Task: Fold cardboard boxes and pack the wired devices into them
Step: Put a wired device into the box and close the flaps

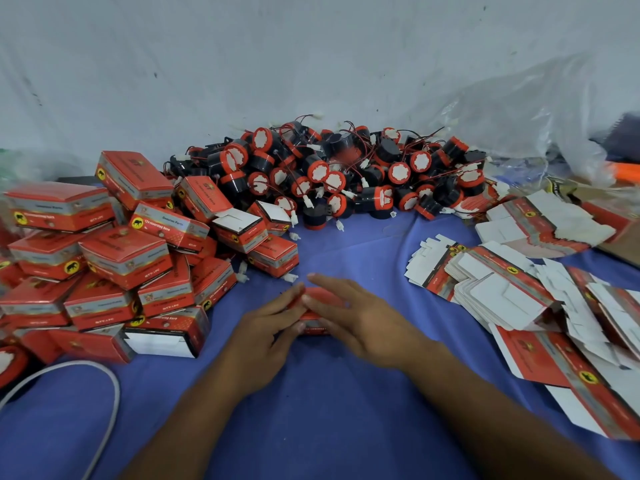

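Note:
A small red cardboard box [313, 325] lies on the blue cloth [311, 410] in the middle, mostly hidden by both hands. My left hand [266, 327] holds its left side with the fingers stretched over the top. My right hand [356, 317] lies across its right side, fingers straight and pressing on the red top. A heap of black and red wired devices [346, 174] lies at the back. Flat unfolded boxes [512, 299] are stacked to the right.
Many folded red boxes [104, 258] are piled on the left, a few with open flaps. A white cable [110, 400] curves at the lower left. Clear plastic bags [536, 126] lie at the back right against a white sheet.

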